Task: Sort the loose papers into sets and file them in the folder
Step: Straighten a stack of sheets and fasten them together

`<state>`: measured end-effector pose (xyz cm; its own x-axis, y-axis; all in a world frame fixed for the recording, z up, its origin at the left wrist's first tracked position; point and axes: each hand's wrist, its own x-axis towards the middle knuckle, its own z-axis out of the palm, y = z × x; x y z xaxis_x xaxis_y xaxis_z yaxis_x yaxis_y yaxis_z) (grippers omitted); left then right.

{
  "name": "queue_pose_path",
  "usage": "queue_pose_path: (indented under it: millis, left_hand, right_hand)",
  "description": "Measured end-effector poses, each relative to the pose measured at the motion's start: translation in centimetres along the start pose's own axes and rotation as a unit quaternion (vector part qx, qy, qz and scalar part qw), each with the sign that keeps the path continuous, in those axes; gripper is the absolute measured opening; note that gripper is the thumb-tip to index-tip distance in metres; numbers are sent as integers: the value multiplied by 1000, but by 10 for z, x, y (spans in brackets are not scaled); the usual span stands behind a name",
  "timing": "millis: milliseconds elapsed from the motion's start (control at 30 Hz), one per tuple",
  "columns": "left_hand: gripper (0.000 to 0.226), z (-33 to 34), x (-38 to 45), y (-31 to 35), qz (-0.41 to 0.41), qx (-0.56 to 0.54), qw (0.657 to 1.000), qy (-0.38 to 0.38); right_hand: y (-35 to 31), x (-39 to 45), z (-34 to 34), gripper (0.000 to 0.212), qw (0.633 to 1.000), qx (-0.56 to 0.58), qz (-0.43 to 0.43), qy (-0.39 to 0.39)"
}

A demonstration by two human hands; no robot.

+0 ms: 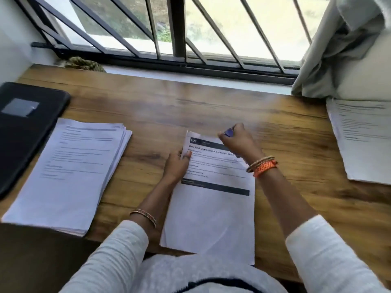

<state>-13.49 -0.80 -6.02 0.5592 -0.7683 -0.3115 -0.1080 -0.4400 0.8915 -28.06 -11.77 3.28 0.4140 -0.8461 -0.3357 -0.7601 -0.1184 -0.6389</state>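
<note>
desk point(190, 106): wooden top, runs along a barred window point(175, 28); curtain point(342, 45) bunched at the right end.
centre set point(213, 204): a few printed sheets lying flat in front of the person, near edge overhanging the desk toward the lap; dark header band at top, second dark band about midway down, lower half blank.
left hand point(176, 166): on the left edge of the centre set, thumb on top of the sheet, fingers curled under the edge (pinching the paper, looks like).
right hand point(239, 142): at the top right corner of the centre set, fingers closed around a small blue object point(229, 132); too blurred to say what it is (clip or stapler, cannot tell).
wrists: beaded bangles point(146, 216) on the left, orange band point(265, 167) plus bangles on the right; white sleeves pushed up on both.
left stack point(69, 172): thick pile of printed pages, edges fanned slightly, well apart from the centre set, one corner over the desk's near edge.
folder point(23, 132): black, closed, far left, just beside the left stack and touching or slightly under its corner; grey label patch on the cover.
right pile point(364, 140): more printed sheets at the right end of the desk, below the curtain.
far left corner: patterned cloth point(82, 64) bundled on the sill.
</note>
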Motion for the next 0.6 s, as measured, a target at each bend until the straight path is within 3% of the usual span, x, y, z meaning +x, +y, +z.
queue_pose_path:
  millis: [67, 133, 233, 300, 400, 600]
  left_hand:
    - [25, -1, 1, -2, -5, 9, 1000, -14]
    - [36, -2, 3, 0, -11, 11, 999, -33]
    - [63, -1, 26, 11, -37, 5, 998, -42]
    - [51, 0, 40, 29, -44, -3, 997, -58]
    - [11, 4, 54, 39, 5, -13, 998, -65]
    - [13, 15, 46, 18, 78, 34, 996, 20]
  right_hand:
    - [-16, 16, 5, 32, 979, 134, 69, -136]
    - [-29, 22, 2, 33, 959, 164, 87, -213]
    - [-34, 34, -5, 35, 982, 44, 8, -183]
    - [-26, 41, -1, 35, 986, -38, -57, -154]
    - [-8, 45, 5, 32, 979, -119, -94, -137]
    - [-14, 52, -14, 37, 945, -229, -220, -84]
